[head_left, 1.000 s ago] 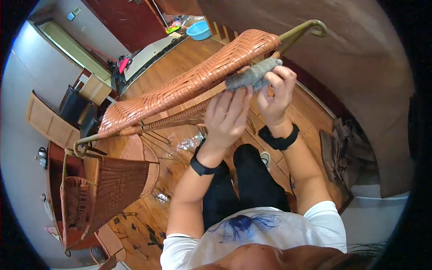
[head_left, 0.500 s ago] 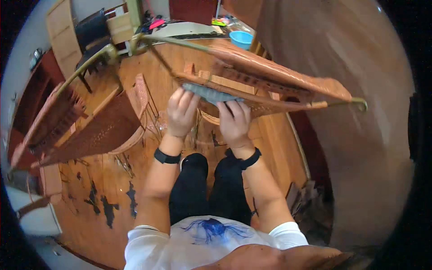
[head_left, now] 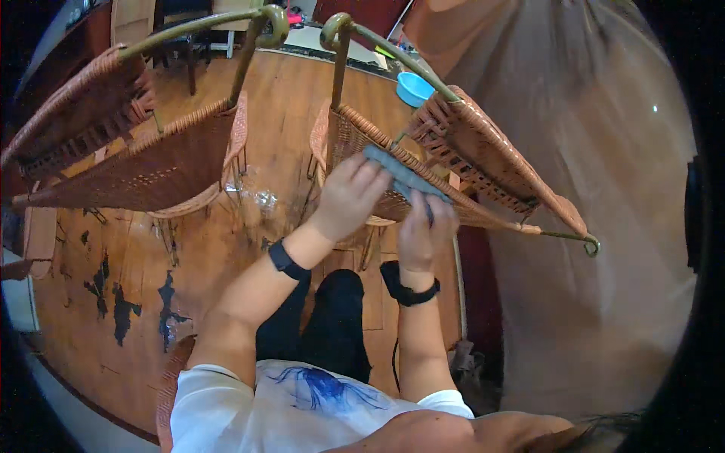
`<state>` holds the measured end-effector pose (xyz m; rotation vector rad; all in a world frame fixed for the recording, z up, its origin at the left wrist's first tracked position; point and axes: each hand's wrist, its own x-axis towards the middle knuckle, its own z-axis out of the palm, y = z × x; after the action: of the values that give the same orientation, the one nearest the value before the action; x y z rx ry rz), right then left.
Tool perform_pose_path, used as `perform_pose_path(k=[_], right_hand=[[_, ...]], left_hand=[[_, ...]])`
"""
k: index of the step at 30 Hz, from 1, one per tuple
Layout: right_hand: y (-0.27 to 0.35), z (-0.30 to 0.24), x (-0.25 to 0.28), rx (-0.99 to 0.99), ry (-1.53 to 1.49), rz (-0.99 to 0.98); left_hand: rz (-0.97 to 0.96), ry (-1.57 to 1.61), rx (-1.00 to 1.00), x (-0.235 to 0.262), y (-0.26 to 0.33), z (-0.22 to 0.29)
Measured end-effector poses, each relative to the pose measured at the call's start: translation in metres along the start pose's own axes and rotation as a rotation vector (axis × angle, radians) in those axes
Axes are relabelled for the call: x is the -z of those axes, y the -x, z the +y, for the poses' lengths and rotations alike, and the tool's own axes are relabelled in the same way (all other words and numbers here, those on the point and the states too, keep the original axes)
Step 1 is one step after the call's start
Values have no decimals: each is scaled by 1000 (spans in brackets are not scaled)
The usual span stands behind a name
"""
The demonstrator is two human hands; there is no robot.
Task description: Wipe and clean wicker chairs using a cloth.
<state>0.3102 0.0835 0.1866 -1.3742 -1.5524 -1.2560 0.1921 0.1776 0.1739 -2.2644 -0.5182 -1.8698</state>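
Observation:
Both my hands grip a grey-blue cloth (head_left: 404,175) laid against the woven edge of a wicker chair (head_left: 355,124) with a greenish metal frame. My left hand (head_left: 350,195) has its fingers curled over the cloth's left end. At the cloth's right end, my right hand (head_left: 427,230) has its fingers bent against it. The cloth hides part of the woven edge beneath. Dark bands circle both wrists.
A second wicker chair (head_left: 151,166) with the same kind of frame stands to the left. Beyond, a blue basin (head_left: 414,89) sits on the wooden floor (head_left: 219,309), which has dark worn patches. A large brown sheet (head_left: 574,264) hangs at the right.
The head view has turned, so both chairs sit differently in the picture. My hands and the cloth have moved slightly rightward along the woven edge, still holding on.

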Motion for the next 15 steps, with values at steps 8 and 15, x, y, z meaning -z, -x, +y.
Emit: perform_pose_path(k=[8,15], right_hand=[[37,80,59,-105,186,111],[35,53,34,-55,129,53]], left_hand=[[-122,370,-57,-57,5,86],[-94,239,-24,-33,6,47]])
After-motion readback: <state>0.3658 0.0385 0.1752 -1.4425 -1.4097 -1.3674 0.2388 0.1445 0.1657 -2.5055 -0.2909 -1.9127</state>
